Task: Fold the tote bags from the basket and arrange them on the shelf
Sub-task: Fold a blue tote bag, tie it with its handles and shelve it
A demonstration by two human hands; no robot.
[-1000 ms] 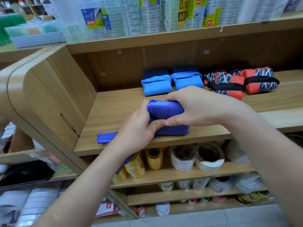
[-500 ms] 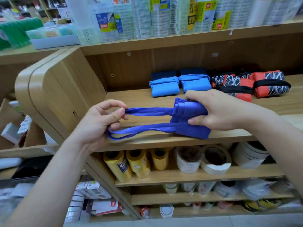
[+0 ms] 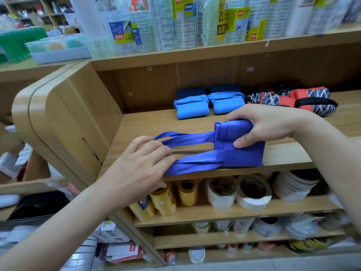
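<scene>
Violet-blue fabric: the folded tote bag point(image 3: 244, 153) sits at the front edge of the shelf point(image 3: 160, 122), centre right of the frame. The right hand point(image 3: 267, 124) grips the bundle, fingers over its top, thumb on its front face. The left hand point(image 3: 136, 169) lies palm down across the two handles point(image 3: 195, 151), which run left from the bundle; whether its thumb pinches them from below cannot be told.

Recommended: keep the bundle clamped, lay both handles flat together, then wind them tightly round it.

Further back, the shelf holds two light blue bundles point(image 3: 192, 109) and red-and-black bundles point(image 3: 304, 100). The lower shelf holds tape rolls point(image 3: 252, 192). No basket is in view.
</scene>
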